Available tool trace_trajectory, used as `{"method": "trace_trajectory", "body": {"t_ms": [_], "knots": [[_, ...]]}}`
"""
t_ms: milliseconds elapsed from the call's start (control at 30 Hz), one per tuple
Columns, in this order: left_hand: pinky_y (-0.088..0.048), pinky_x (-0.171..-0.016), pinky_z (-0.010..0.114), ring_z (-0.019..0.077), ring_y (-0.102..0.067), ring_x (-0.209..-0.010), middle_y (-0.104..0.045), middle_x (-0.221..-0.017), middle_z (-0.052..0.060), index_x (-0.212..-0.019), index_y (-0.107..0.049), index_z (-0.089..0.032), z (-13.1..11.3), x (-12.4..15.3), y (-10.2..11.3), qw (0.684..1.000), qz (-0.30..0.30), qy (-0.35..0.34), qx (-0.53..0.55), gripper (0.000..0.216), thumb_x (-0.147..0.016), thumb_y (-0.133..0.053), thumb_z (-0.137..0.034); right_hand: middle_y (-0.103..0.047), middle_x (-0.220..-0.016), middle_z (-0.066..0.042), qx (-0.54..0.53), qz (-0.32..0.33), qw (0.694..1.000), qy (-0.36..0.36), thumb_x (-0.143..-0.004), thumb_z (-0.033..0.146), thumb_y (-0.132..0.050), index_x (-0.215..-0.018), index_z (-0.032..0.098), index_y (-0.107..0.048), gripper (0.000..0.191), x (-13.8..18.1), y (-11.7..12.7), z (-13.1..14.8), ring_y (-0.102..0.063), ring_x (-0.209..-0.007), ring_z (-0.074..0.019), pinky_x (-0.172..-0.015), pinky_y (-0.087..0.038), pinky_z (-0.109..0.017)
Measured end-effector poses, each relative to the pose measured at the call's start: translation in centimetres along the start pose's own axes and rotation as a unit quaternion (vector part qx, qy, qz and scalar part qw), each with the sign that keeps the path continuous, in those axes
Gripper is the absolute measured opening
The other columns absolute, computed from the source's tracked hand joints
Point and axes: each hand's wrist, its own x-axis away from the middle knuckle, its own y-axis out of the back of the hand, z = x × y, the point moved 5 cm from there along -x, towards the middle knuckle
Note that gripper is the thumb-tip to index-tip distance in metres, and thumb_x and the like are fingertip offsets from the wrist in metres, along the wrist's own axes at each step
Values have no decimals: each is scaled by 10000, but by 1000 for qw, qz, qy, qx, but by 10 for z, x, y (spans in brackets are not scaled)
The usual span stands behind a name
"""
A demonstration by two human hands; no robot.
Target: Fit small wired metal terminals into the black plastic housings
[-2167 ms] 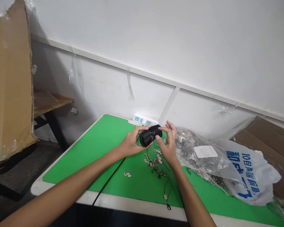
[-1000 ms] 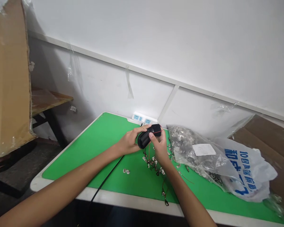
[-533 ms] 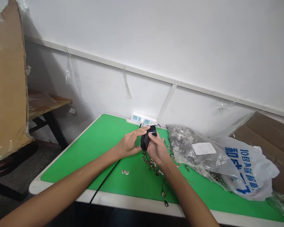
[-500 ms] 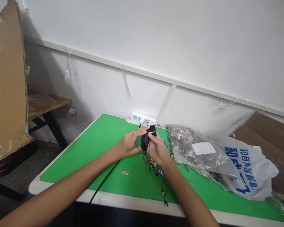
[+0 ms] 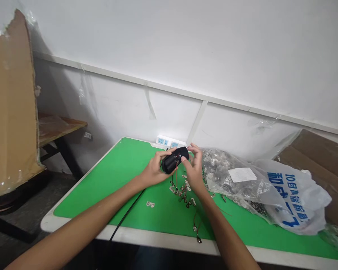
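My left hand point(image 5: 154, 170) is wrapped round a black oblong device point(image 5: 174, 159) and holds it above the green table mat point(image 5: 124, 168). My right hand point(image 5: 193, 169) touches the device's right end with the thumb, its other fingers spread apart. A thin red wire point(image 5: 176, 170) hangs down from the device. A black cable point(image 5: 128, 213) runs from under my left hand to the table's front edge. Several small metal clips with wires point(image 5: 183, 191) lie on the mat below my hands.
A clear bag of metal parts point(image 5: 228, 172) and a white bag with blue print point(image 5: 293, 198) lie at the right. A white power strip point(image 5: 169, 142) sits at the wall. Cardboard point(image 5: 8, 101) stands at the left, more cardboard point(image 5: 321, 157) at the right. One loose clip point(image 5: 150, 204) lies apart.
The device has turned back to lie level. My right hand's fingers, earlier closed on its end, have spread apart; only the thumb stays on it.
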Motion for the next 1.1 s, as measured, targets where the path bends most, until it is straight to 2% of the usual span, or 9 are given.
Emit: {"method": "trace_trajectory", "body": {"t_ms": [67, 133, 267, 367, 433, 533, 667, 833, 1100], "knots": [[-625, -1045, 525, 334, -622, -1385, -599, -1509, 225, -1371, -440, -237, -4, -2, 1, 1000, 10, 9, -3, 661, -831, -811, -150, -474, -1542, -104, 148, 81, 979, 118, -973, 326, -616, -1134, 295, -670, 173, -2, 0, 11, -379, -1497, -358, -1212, -358, -630], [-619, -1053, 526, 331, -637, -1369, -612, -1495, 220, -1371, -446, -235, -9, -3, 3, 1000, 21, 13, -7, 659, -824, -804, -143, -474, -1553, -82, 226, 122, 949, 183, -984, 278, -596, -1072, 299, -711, 146, -3, 0, 16, -385, -1480, -360, -1211, -347, -647], [-622, -1057, 514, 318, -669, -1330, -639, -1465, 198, -1376, -468, -241, -11, -6, 5, 999, 41, 20, -20, 664, -811, -802, -141, -508, -1513, -88, 253, 118, 938, 203, -990, 293, -618, -986, 279, -718, 101, -8, 4, 18, -416, -1447, -343, -1177, -400, -629], [-621, -1059, 521, 310, -685, -1309, -656, -1441, 191, -1383, -466, -245, -11, -6, 5, 998, 46, 13, -31, 668, -814, -807, -165, -515, -1489, -114, 261, 89, 941, 196, -1017, 311, -576, -1077, 284, -705, 145, -10, 7, 17, -435, -1438, -336, -1175, -399, -632], [-613, -1070, 520, 306, -680, -1318, -653, -1443, 195, -1380, -464, -239, -9, -6, 6, 999, 42, 10, -34, 659, -821, -809, -179, -498, -1505, -148, 236, 40, 958, 158, -1015, 352, -576, -1281, 282, -631, 280, -10, 11, 14, -446, -1441, -335, -1188, -387, -628], [-610, -1071, 510, 310, -655, -1351, -623, -1479, 214, -1385, -443, -232, -5, -3, 7, 999, 21, 7, -30, 664, -836, -815, -193, -480, -1541, -183, 90, -33, 995, -3, -977, 468, -619, -1478, 257, -450, 570, -6, 11, -3, -492, -1421, -327, -1170, -432, -585], [-596, -1089, 531, 327, -600, -1411, -578, -1529, 228, -1420, -414, -239, -3, 1, 7, 999, -1, -27, -28, 709, -842, -819, -175, -595, -1457, -120, -181, -22, 961, -210, -892, 559, -695, -1341, 263, -550, 557, 8, -13, -21, -573, -1353, -310, -1093, -517, -522], [-562, -1142, 543, 315, -565, -1447, -552, -1557, 227, -1469, -396, -247, -11, -1, 6, 996, 12, -78, -30, 764, -839, -814, -135, -746, -1192, -60, -328, 56, 906, -264, -776, 493, -856, -1191, 237, -673, 521, 17, -39, -12, -687, -1142, -275, -1019, -568, -451], [-574, -1132, 546, 314, -573, -1440, -554, -1559, 220, -1474, -395, -250, -11, 3, 3, 997, 25, -67, -29, 747, -858, -804, -139, -772, -992, -40, -366, 26, 887, -281, -760, 447, -880, -1052, 221, -728, 400, 24, -45, -13, -717, -1001, -256, -933, -604, -421]]}}
